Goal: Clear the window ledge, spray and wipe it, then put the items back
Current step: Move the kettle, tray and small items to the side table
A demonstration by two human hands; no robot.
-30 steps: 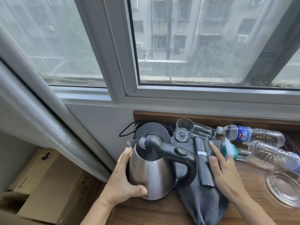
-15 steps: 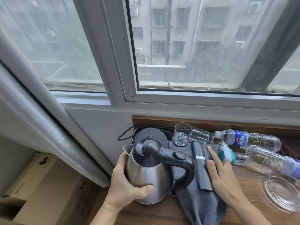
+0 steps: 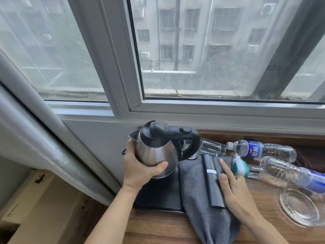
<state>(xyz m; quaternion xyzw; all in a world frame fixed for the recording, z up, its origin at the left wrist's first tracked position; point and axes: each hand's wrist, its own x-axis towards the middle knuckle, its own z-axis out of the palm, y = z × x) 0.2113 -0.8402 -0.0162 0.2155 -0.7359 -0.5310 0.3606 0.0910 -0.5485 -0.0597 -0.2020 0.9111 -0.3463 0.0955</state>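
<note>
The left hand has its grip wrapped round the steel kettle, held over the black tray at the ledge's nine o'clock end. The right hand rests flat, fingers straight, on the grey cloth beside the dark remote.

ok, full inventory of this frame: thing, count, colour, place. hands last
kettle: 1, steel with black handle, gripped above the tray
tray: 1, black, ledge's left end
cloth: 1, grey, over tray edge and ledge
remote: 1, black, on cloth
glasses: 2, clear, behind cloth
water bottles: 2, clear, lying right
spray bottle: 1, teal-and-white head, beside right hand
glass ashtray: 1, clear, far right
ledge: 1, wood
cardboard boxes: several, brown, lower left
left hand: grips kettle
right hand: flat on cloth
</note>
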